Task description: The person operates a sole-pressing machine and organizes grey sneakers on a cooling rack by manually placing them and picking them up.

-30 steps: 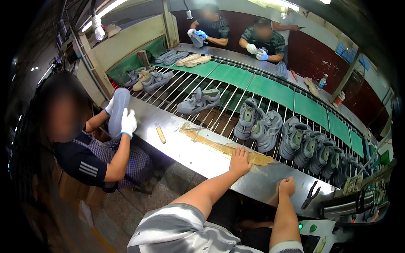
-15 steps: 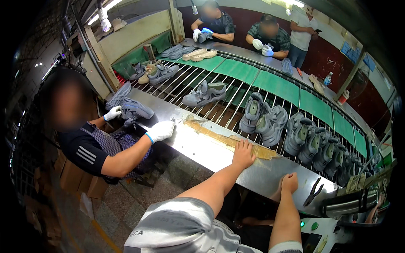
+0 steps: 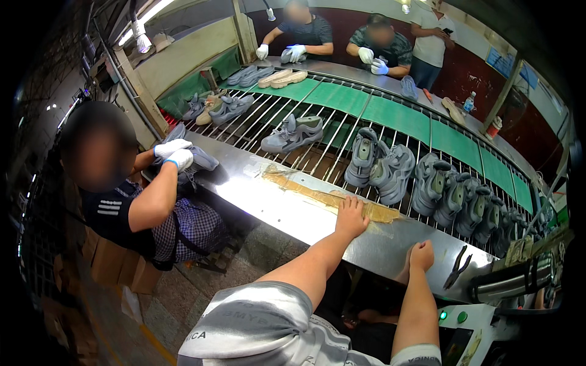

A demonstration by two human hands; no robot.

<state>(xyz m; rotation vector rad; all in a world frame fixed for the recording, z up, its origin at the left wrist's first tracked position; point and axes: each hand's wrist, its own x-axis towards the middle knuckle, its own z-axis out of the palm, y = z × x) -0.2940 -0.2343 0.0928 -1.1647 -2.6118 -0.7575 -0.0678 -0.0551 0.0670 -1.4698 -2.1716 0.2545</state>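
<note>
My left hand point(image 3: 352, 218) lies palm down, fingers stretched out, on the end of a yellowed tape strip point(image 3: 299, 189) stuck along the metal ledge point(image 3: 250, 189). My right hand point(image 3: 422, 255) is a loose fist at the ledge's near edge, with nothing showing in it. Just right of that fist lie dark-handled pliers point(image 3: 458, 268). Beyond my hands, a pair of grey sneakers point(image 3: 390, 174) stands on the bars of the roller conveyor point(image 3: 332, 149). A single grey sneaker point(image 3: 292, 134) sits farther left on the bars.
Several more grey sneakers point(image 3: 455, 198) line the conveyor at right. A metal flask point(image 3: 513, 280) lies beyond the pliers, above a machine panel point(image 3: 467, 326). At left, a co-worker's gloved hands point(image 3: 177, 155) handle a grey shoe point(image 3: 201, 161). Other people work across the green belt point(image 3: 390, 116).
The co-worker at left has drawn the near gloved hand back from the ledge to the grey shoe. My own hands stay where they were. The view has shifted slightly.
</note>
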